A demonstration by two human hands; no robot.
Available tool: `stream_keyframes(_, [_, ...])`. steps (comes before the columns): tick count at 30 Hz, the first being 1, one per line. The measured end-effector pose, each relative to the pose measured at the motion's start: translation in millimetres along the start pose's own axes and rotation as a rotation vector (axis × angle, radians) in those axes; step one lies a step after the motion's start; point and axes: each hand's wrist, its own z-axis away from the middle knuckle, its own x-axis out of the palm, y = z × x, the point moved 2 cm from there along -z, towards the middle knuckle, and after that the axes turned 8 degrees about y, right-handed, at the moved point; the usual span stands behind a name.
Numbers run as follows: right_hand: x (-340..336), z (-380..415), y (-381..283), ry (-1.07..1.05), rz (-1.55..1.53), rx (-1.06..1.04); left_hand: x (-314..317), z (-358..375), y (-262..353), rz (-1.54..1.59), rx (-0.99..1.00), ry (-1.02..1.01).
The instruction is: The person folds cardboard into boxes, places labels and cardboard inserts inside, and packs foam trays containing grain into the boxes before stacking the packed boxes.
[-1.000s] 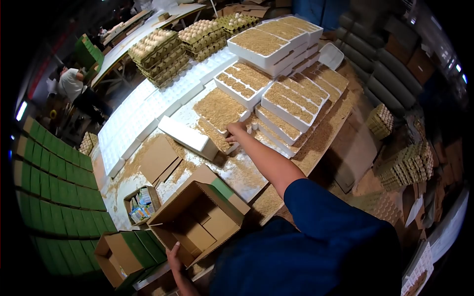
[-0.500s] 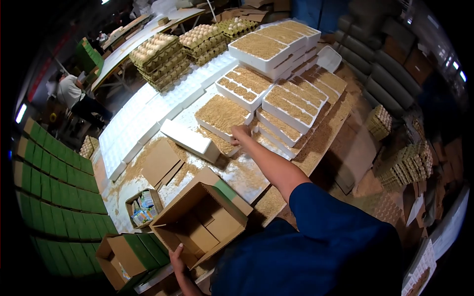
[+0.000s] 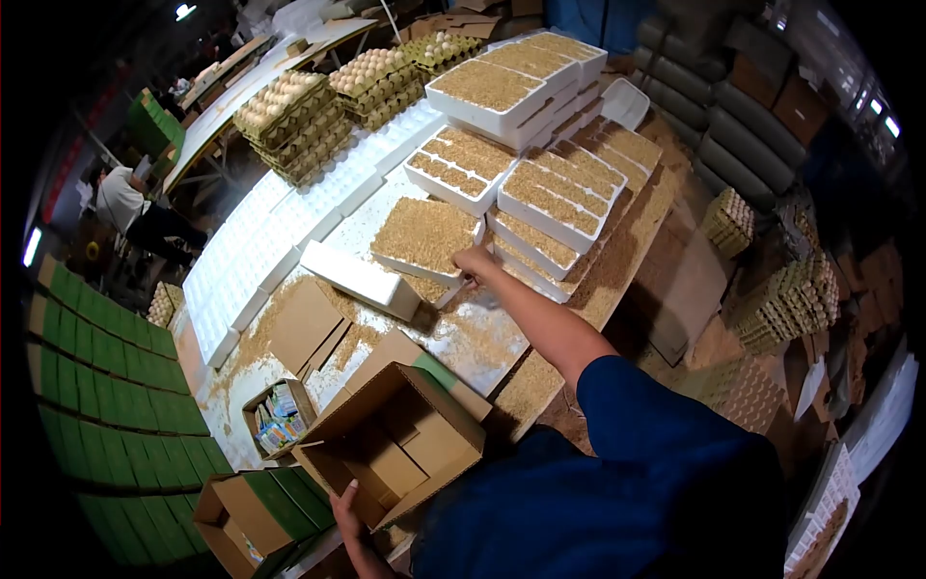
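Note:
My right hand (image 3: 475,262) is stretched across the table, fingers closed on the near right corner of a white foam tray (image 3: 424,232) heaped with tan husk-like filling. That tray sits slightly askew over another husk-filled tray, mostly hidden beneath it. An open, empty cardboard box (image 3: 400,444) with a green band rests at the table's near edge. My left hand (image 3: 347,507) grips its lower left rim, thumb inside. A white foam block or lid (image 3: 357,280) lies just left of the tray.
More husk-filled foam trays (image 3: 564,198) are stacked to the right. Egg cartons (image 3: 294,121) with eggs stand behind white foam trays (image 3: 256,256). A small box of packets (image 3: 280,420), flat cardboard (image 3: 304,323) and green boxes (image 3: 116,386) are on the left. Another person (image 3: 125,203) bends over farther back.
The husk-filled tray under my right hand has shifted slightly toward me and tilted relative to its neighbours. My left hand still holds the box. The camera view has turned slightly.

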Motion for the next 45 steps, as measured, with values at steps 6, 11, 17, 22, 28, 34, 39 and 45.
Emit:
stream_keyframes(6, [32.9,18.2,44.6,0.072,-0.408,0.107,-2.3,-2.4,0.6,0.015,0.022,-0.020])
stream_keyframes(11, [27.3,52.5,61.8,0.049,-0.581,0.127,-3.2,-3.3,0.0,0.016,0.021,-0.005])
stream_keyframes(17, [12.5,17.6,71.7,-0.122,-0.490,0.169,0.7,-2.0,3.1,0.010,-0.009,0.014])
stream_keyframes(22, [14.9,8.3,68.2,-0.247,-0.743,0.180,-5.3,-8.3,-4.1,-0.001,0.005,-0.016])
stream_keyframes(28, [14.0,24.9,84.2,-0.118,-0.865,0.126,1.7,-2.3,1.3,0.013,0.011,0.016])
stream_keyframes(34, [-13.4,59.2,127.6,-0.102,-0.903,0.176,4.0,0.7,6.9,0.019,0.003,-0.025])
stream_keyframes(39, [-80.9,138.0,102.4,-0.187,-0.911,-0.010,-0.7,-11.5,-1.9,0.051,0.013,-0.078])
stream_keyframes(45, [-140.5,210.8,51.1,-0.215,-0.827,-0.282,5.0,-6.9,4.8,0.066,-0.016,-0.111])
